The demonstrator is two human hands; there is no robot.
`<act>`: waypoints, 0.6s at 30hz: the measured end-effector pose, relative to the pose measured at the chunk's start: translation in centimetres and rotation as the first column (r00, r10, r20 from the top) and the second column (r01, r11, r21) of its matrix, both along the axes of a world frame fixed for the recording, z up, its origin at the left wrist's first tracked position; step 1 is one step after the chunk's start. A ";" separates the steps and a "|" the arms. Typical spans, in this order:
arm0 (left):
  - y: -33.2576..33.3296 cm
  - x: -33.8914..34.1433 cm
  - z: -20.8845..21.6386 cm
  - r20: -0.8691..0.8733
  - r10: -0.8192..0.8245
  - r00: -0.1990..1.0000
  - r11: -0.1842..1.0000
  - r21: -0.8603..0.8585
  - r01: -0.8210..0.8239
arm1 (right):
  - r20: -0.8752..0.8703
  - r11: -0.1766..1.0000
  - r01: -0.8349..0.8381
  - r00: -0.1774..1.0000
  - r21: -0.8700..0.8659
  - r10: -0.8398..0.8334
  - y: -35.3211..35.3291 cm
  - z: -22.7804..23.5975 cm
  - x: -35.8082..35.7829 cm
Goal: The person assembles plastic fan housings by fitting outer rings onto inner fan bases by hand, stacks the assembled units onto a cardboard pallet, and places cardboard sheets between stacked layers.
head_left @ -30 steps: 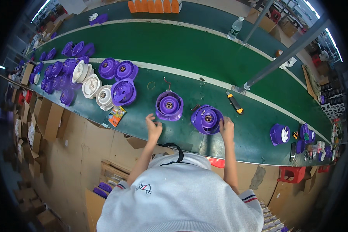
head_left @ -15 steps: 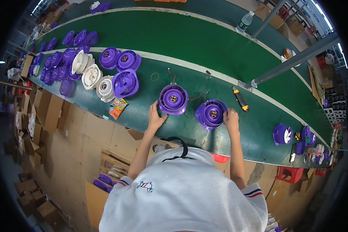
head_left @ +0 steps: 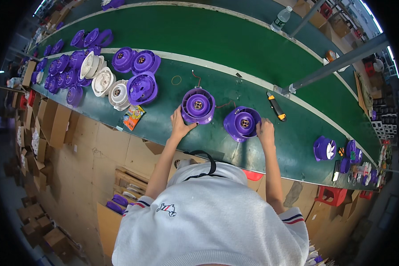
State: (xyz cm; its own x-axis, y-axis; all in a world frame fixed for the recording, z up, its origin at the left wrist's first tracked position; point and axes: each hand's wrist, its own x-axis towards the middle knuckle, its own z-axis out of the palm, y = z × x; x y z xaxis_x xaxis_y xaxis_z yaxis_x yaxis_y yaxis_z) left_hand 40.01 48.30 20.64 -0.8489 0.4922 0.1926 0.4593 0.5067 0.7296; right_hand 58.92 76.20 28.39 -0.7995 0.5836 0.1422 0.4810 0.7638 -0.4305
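Observation:
Two round purple fan housings, each with a motor at its centre, are side by side on the green bench before me. My left hand (head_left: 180, 127) is closed on the left fan housing (head_left: 198, 106), fingers along its left side and thumb at its near edge. On the right fan housing (head_left: 243, 124), my right hand (head_left: 265, 131) grips the right rim, its fingertips partly hidden by the wall. A thin red wire (head_left: 226, 104) runs between the two housings. Another red wire (head_left: 199, 80) sticks out beyond the left one and ends in a small white plug.
A yellow-black utility knife (head_left: 276, 107) lies right of the housings. Purple housings (head_left: 142, 88) and white ones (head_left: 119, 95) crowd the left, near an orange packet (head_left: 133, 117). A purple part with white blades (head_left: 325, 148) stands at right. A metal post (head_left: 337, 64) slants over the bench.
My left thumb has slid right along the near edge of the left housing. The view has tipped slightly, so the bench sits higher in the picture. The right hand keeps its grip.

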 end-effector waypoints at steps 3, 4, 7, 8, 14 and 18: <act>0.3 0.1 -0.6 -0.009 0.020 1.000 0.999 -0.032 -0.021 | 0.015 1.000 0.003 1.000 -0.005 -0.003 0.0 -0.1 0.0; 0.4 0.0 -0.9 -0.008 0.018 1.000 0.999 -0.036 -0.018 | 0.023 1.000 0.015 1.000 -0.012 -0.015 0.1 -0.1 0.0; 0.2 0.2 -1.3 -0.022 0.052 0.998 0.997 -0.055 -0.053 | 0.021 1.000 0.005 1.000 -0.003 -0.005 0.0 0.5 -0.2; 0.4 0.0 -1.3 -0.033 0.054 0.998 0.997 -0.059 -0.056 | 0.023 1.000 0.006 1.000 -0.005 -0.006 0.0 0.5 -0.2; 1.0 0.3 -0.3 0.058 0.074 0.996 0.994 -0.084 -0.069 | 0.036 0.974 -0.086 0.995 -0.210 0.096 3.1 -0.8 1.1; 1.4 1.1 -0.6 0.076 0.177 0.981 0.984 -0.019 -0.176 | -0.180 0.581 -0.178 0.982 -0.794 0.055 4.2 -2.3 4.8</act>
